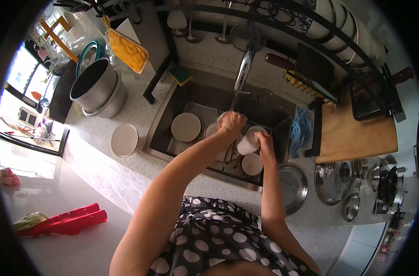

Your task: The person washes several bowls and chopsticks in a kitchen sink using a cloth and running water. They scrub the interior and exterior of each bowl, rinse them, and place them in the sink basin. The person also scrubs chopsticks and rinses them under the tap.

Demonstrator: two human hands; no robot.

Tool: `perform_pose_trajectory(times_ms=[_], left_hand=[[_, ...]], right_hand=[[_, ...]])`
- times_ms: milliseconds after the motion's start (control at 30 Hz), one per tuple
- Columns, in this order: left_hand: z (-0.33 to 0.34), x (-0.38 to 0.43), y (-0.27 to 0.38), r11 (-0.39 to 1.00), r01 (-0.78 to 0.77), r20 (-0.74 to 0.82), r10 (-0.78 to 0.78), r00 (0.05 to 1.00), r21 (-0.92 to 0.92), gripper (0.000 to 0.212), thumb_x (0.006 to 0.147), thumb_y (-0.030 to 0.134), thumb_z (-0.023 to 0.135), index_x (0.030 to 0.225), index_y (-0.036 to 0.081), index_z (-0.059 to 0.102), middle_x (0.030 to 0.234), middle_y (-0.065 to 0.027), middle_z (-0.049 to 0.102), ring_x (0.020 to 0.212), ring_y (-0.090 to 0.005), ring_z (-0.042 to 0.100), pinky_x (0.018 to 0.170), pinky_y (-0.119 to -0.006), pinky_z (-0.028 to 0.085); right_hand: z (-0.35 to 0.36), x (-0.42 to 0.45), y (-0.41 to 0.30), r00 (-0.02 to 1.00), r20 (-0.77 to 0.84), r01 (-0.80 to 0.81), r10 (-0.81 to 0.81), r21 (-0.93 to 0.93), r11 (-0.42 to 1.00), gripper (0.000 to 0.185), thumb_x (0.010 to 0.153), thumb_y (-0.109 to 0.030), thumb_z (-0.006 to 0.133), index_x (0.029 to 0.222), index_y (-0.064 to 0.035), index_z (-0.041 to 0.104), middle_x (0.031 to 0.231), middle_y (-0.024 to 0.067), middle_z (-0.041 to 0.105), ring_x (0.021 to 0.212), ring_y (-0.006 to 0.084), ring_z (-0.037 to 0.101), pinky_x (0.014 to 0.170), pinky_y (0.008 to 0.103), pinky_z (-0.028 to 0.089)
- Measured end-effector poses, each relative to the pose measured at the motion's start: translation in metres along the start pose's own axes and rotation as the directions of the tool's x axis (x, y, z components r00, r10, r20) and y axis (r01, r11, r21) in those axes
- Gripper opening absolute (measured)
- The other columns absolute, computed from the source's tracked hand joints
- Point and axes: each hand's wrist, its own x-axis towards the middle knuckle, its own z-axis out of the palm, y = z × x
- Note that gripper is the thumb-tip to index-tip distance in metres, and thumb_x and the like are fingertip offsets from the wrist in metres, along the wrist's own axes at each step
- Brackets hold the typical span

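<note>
Under the running faucet point(244, 70), my left hand point(232, 122) is closed around a whitish cloth or sponge; its exact kind is hard to tell. My right hand point(264, 139) grips a white cup or small bowl point(248, 143), tilted over the sink point(209, 89). Below it in the basin lies a small white bowl point(252, 164). Another white bowl point(186, 127) sits at the basin's left. More bowls and several chopsticks point(228, 158) lie between, partly hidden by my hands and left forearm.
A white bowl point(124, 140) and stacked metal pots point(95, 86) stand on the left counter. A green-yellow sponge point(181, 75) rests on the sink's back rim. To the right are a blue cloth point(300, 129), a steel plate point(292, 189), a wooden board point(357, 134) and pot lids point(333, 183).
</note>
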Motion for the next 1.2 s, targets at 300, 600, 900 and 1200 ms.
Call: perform_pose_trajectory(times_ms=[300, 600, 900, 1200], left_hand=[[0.030, -0.041, -0.066, -0.320, 0.491, 0.561, -0.179, 0.808, -0.810, 0.044, 0.069, 0.002, 0.057, 0.109, -0.014, 0.049, 0.093, -0.0246, 0.062, 0.074, -0.0338, 0.068, 0.058, -0.038, 0.060], [0.042, -0.084, -0.049, -0.712, 0.399, 0.459, 0.121, 0.880, -0.577, 0.049, 0.077, 0.014, 0.046, 0.121, -0.008, 0.046, 0.113, -0.0236, 0.055, 0.103, -0.0355, 0.059, 0.084, -0.047, 0.055], [0.052, -0.084, -0.063, -0.648, 0.386, 0.512, -0.008, 0.859, -0.657, 0.044, 0.085, 0.031, 0.043, 0.119, 0.004, 0.037, 0.105, -0.0182, 0.049, 0.088, -0.0324, 0.061, 0.071, -0.057, 0.055], [0.017, -0.083, -0.036, 0.042, 0.215, 0.184, -0.379, 0.907, -0.976, 0.063, 0.087, 0.052, 0.050, 0.123, 0.001, 0.044, 0.117, -0.0217, 0.052, 0.108, -0.0330, 0.053, 0.088, -0.038, 0.044]], right_hand=[[0.058, 0.010, -0.113, 0.922, 0.245, 0.346, -0.298, -0.181, 0.921, 0.015, 0.078, -0.015, 0.065, 0.080, -0.0027, 0.057, 0.070, -0.0021, 0.053, 0.067, 0.0060, 0.049, 0.062, 0.0222, 0.040], [0.073, 0.050, -0.090, 0.746, 0.643, 0.516, -0.172, -0.395, 0.761, 0.013, 0.068, -0.006, 0.071, 0.072, -0.0012, 0.060, 0.066, 0.0016, 0.060, 0.067, 0.0072, 0.055, 0.063, 0.0249, 0.046], [0.074, 0.052, -0.061, 0.825, 0.565, 0.397, 0.004, -0.585, 0.707, 0.034, 0.079, -0.027, 0.073, 0.099, -0.0012, 0.063, 0.093, 0.0096, 0.067, 0.089, 0.0179, 0.063, 0.079, 0.0310, 0.050], [0.078, 0.043, 0.029, 0.942, 0.220, 0.334, -0.252, -0.589, 0.736, 0.025, 0.071, -0.003, 0.062, 0.096, 0.0009, 0.066, 0.086, 0.0141, 0.068, 0.081, 0.0259, 0.065, 0.077, 0.0344, 0.051]])
